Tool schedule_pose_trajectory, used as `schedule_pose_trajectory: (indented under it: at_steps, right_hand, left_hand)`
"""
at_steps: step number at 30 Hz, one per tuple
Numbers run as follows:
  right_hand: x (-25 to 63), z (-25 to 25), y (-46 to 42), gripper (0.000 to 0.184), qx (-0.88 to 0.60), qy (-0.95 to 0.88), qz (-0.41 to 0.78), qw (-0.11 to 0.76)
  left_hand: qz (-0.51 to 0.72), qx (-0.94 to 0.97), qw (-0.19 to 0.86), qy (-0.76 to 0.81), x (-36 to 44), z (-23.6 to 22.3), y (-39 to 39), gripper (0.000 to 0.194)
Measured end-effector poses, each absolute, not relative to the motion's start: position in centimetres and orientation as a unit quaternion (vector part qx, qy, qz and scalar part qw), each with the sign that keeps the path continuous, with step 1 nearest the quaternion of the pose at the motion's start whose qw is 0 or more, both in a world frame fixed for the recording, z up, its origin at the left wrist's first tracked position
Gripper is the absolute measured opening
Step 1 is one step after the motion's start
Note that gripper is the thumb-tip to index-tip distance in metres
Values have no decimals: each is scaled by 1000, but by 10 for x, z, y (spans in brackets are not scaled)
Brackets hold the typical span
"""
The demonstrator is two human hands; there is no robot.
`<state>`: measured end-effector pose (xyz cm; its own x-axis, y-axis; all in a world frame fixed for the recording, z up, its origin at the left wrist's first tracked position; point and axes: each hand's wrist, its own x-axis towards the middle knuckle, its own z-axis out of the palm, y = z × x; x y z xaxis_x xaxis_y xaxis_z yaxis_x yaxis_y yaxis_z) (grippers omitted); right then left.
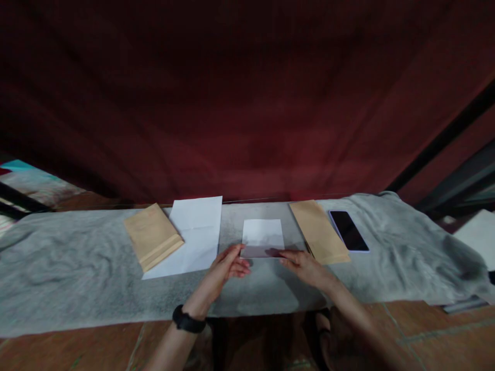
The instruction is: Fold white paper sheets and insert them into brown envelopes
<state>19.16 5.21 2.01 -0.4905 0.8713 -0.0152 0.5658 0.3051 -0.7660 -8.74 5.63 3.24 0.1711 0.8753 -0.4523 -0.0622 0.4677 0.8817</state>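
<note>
A small white sheet of paper (263, 232), seemingly folded, lies on the grey cloth in front of me. My left hand (230, 265) is at its near left corner, with stretched, parted fingers and the topmost fingertip touching the paper's edge. At the near right corner, my right hand (301, 265) has its fingertips on the sheet and the thumb just below the edge, in a loose pinch. Shadows of my hands darken the near strip of the paper.
Grey cloth (77, 278) covers the bench. To the left, a brown paper envelope stack (152, 234) overlaps a larger creased white sheet (195, 226). On the right, another brown envelope (319, 232) lies beside a phone (350, 232). A dark red panel (247, 129) rises behind.
</note>
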Motion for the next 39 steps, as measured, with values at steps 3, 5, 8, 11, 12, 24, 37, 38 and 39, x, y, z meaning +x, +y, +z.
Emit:
schedule_pose_trajectory:
  at_steps: [3,5,8,11,12,24,37,38,39]
  right_hand:
    - [195,18,55,37,-468,-760,389,226]
    - [196,18,55,37,-478,-750,395,229]
    - [196,17,56,39,-499,-739,392,226]
    - [192,14,58,34,-531,-722,374,238]
    - [191,13,59,33,-546,-713,365,247]
    - [177,-1,79,25,-671,-656,263,226]
    - [170,-6,67,35,-725,-654,163,141]
    - [168,-6,66,37,-729,-654,150,137]
    - [166,-5,65,40,-731,-655,137,135]
  left_hand:
    - [372,461,564,575,-100,25,69,33]
    - [359,540,521,555,-102,20,72,27]
    - [326,614,501,516,-98,15,69,32]
    - [309,636,471,528,-89,12,68,25]
    - [306,635,462,538,-87,12,70,24]
    - [323,641,303,627,-69,8,94,27]
    - [245,648,269,669,-57,9,86,15]
    - [236,646,258,678,-55,9,86,15]
    - [225,646,244,688,-54,10,86,15]
